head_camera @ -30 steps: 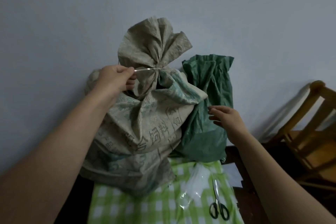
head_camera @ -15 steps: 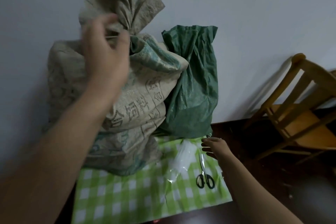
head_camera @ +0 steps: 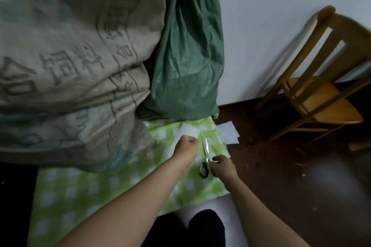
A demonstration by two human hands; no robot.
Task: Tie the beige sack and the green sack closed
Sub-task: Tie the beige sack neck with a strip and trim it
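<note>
Two sacks on the checked cloth (head_camera: 80, 192): beige sack (head_camera: 70, 56) bulky, heavy-looking, at the left edge; green sack (head_camera: 188, 50) slimmer, limp, at the far edge. Best gathered at the necks, both out of view. Left hand (head_camera: 187, 143) fisted on clear plastic; right hand (head_camera: 221, 166) closed around the scissors (head_camera: 205, 154).

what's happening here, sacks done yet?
A person is crouched over a green checked cloth on the floor. The right hand is at the scissors, fingers at the handles; the left hand is closed on clear plastic beside the blades. The beige sack and green sack stand against the wall untouched; their tops are out of frame, so tying can't be judged.
</note>
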